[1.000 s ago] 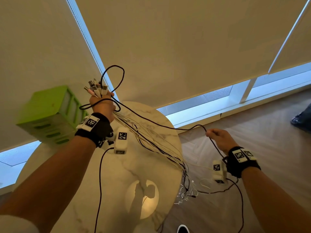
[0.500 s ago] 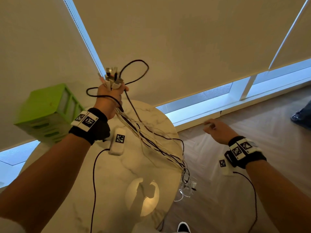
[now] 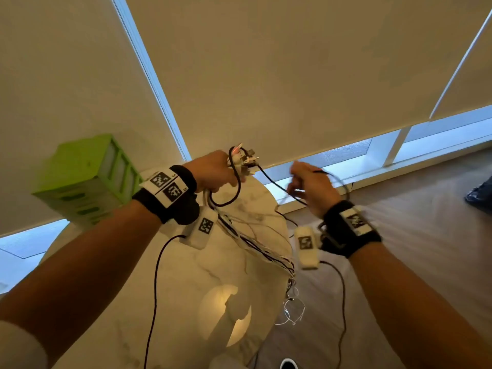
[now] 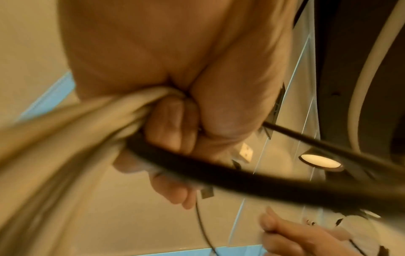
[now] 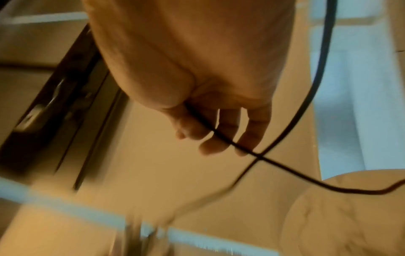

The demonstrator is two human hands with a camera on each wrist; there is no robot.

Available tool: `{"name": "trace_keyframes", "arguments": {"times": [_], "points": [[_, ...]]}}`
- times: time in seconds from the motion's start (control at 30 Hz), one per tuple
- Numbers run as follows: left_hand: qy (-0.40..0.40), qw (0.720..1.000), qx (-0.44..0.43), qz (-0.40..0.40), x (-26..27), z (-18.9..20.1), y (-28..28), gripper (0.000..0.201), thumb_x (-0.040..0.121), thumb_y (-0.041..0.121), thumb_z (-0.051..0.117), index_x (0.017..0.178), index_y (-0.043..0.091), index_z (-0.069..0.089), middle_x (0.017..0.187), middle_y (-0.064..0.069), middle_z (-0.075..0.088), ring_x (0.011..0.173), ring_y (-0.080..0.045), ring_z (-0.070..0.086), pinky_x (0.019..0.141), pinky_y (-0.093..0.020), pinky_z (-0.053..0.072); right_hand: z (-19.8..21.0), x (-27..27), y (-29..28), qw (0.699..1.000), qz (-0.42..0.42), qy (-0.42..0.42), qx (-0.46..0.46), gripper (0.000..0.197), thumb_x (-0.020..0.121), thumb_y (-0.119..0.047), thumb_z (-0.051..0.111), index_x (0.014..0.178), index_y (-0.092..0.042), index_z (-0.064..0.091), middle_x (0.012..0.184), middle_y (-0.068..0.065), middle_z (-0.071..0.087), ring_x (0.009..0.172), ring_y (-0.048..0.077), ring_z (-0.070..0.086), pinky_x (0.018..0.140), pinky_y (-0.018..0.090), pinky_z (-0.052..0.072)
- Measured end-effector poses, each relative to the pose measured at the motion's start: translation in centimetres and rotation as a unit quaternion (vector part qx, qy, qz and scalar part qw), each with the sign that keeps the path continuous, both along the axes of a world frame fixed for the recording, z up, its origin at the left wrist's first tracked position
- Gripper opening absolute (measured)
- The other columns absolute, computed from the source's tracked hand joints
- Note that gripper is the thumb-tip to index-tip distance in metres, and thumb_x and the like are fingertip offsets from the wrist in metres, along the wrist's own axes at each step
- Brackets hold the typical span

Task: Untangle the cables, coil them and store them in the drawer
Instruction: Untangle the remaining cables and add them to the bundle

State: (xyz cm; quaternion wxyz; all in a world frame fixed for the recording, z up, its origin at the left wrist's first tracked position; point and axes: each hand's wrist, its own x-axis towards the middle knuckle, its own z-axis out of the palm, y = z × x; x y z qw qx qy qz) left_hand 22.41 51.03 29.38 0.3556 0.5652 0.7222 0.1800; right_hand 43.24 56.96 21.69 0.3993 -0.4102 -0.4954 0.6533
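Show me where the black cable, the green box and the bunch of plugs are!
black cable [image 3: 225,202]: head view, bottom of its hanging loop.
green box [image 3: 80,166]: head view, its top face.
bunch of plugs [image 3: 243,159]: head view, plug ends sticking out of the left hand [image 3: 213,170].

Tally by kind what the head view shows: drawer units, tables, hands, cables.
Green plastic drawer unit: 1
Round white marble table: 1
Hands: 2, left hand and right hand
Thin black cable stretched between both hands: 1
Bundle of mostly white cables, strands uncountable: 1
Total: 6
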Motion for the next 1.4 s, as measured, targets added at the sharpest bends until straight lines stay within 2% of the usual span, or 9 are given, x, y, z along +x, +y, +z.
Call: {"name": "trace_keyframes", "arguments": {"times": [0.17, 0.3, 0.4, 0.53, 0.8, 1.0, 1.1, 1.23, 1.4], "points": [[0.127, 0.987, -0.060, 0.073, -3.1, -1.4, -0.1, 0.014, 0.087, 0.010, 0.062, 0.095, 0.000, 0.068, 0.070, -0.007, 0.058, 0.045, -0.014, 0.040, 0.040, -0.020, 0.030, -5.6, 9.0, 5.5, 0.968, -0.170, -0.116, -0.140, 0.021, 0.092, -0.030, 0.055, 0.074, -0.019, 0.052, 0.054, -0.003, 0.045, 0.066, 0.028, 0.053, 0.066, 0.035, 0.049], [0.208, 0.974, -0.041, 0.078, -3.8, -1.8, 0.5, 0.020, 0.087, 0.022, 0.062, 0.097, 0.004, 0.063, 0.085, -0.010, 0.062, 0.068, -0.023, 0.055, 0.055, -0.027, 0.039, -6.5, 10.7, 4.1, 0.981, -0.076, 0.036, -0.174, 0.030, 0.095, -0.028, 0.053, 0.069, -0.014, 0.047, 0.042, -0.008, 0.026, 0.045, 0.013, 0.030, 0.063, 0.029, 0.042], [0.105, 0.980, 0.073, 0.152, -3.8, -1.4, 1.3, 0.012, 0.089, 0.015, 0.058, 0.094, 0.004, 0.061, 0.080, -0.012, 0.057, 0.060, -0.022, 0.049, 0.049, -0.026, 0.036, -5.8, 10.6, 2.4, 0.976, 0.117, -0.141, -0.121, 0.030, 0.088, -0.032, 0.059, 0.067, -0.011, 0.051, 0.047, -0.005, 0.029, 0.042, 0.010, 0.029, 0.058, 0.030, 0.036], [-0.188, 0.918, 0.200, 0.285, -3.2, -0.3, 1.7, 0.016, 0.096, 0.011, 0.049, 0.083, 0.012, 0.059, 0.065, -0.004, 0.046, 0.041, -0.010, 0.035, 0.037, -0.016, 0.026, -8.9, 12.7, 2.5, 0.776, 0.232, -0.586, -0.028, 0.033, 0.090, -0.044, 0.059, 0.090, -0.012, 0.063, 0.073, 0.001, 0.056, 0.067, 0.014, 0.052, 0.061, 0.026, 0.041], [-0.421, 0.807, 0.262, 0.322, -2.8, 0.3, 1.0, 0.024, 0.101, 0.012, 0.041, 0.080, 0.018, 0.050, 0.049, 0.007, 0.038, 0.040, -0.007, 0.030, 0.041, -0.020, 0.030, -9.8, 13.1, 3.7, 0.830, -0.143, -0.539, -0.019, 0.042, 0.088, -0.014, 0.059, 0.128, -0.004, 0.053, 0.131, 0.019, 0.054, 0.120, 0.038, 0.051, 0.102, 0.041, 0.041], [-0.463, 0.814, 0.239, 0.256, 1.4, 1.0, 1.0, 0.023, 0.101, 0.023, 0.047, 0.078, 0.021, 0.047, 0.054, 0.005, 0.026, 0.043, -0.009, 0.026, 0.044, -0.022, 0.032, -1.7, 4.7, 0.4, 0.968, 0.009, -0.199, 0.151, 0.065, 0.079, -0.037, 0.074, 0.136, -0.029, 0.044, 0.128, -0.002, 0.050, 0.119, 0.007, 0.047, 0.097, 0.023, 0.037], [-0.464, 0.827, 0.242, 0.208, 4.6, 0.9, 1.3, 0.029, 0.101, 0.023, 0.048, 0.073, 0.022, 0.040, 0.055, 0.004, 0.020, 0.042, -0.008, 0.020, 0.041, -0.022, 0.025, 2.4, -0.6, -2.8, 0.950, 0.106, -0.130, 0.264, 0.085, 0.066, -0.046, 0.079, 0.137, -0.037, 0.034, 0.135, -0.009, 0.046, 0.123, 0.000, 0.043, 0.092, 0.007, 0.034], [-0.515, 0.808, 0.229, 0.169, 6.6, 1.4, 1.2, 0.032, 0.101, 0.024, 0.048, 0.070, 0.021, 0.039, 0.056, 0.004, 0.019, 0.043, -0.007, 0.018, 0.041, -0.022, 0.025, 0.5, -5.3, -5.0, 0.957, 0.093, -0.147, 0.234, 0.026, 0.080, -0.028, 0.074, 0.092, -0.014, 0.056, 0.073, -0.002, 0.061, 0.066, 0.015, 0.062, 0.071, 0.040, 0.054], [-0.602, 0.756, 0.206, 0.151, 3.7, 0.9, -0.4, 0.035, 0.102, 0.028, 0.043, 0.069, 0.019, 0.040, 0.046, 0.007, 0.024, 0.040, -0.008, 0.027, 0.052, -0.024, 0.040, -1.9, -1.6, -1.0, 0.920, 0.225, -0.286, 0.147, 0.027, 0.081, -0.028, 0.074, 0.067, -0.017, 0.054, 0.058, 0.001, 0.050, 0.050, 0.014, 0.051, 0.058, 0.029, 0.044]]}}
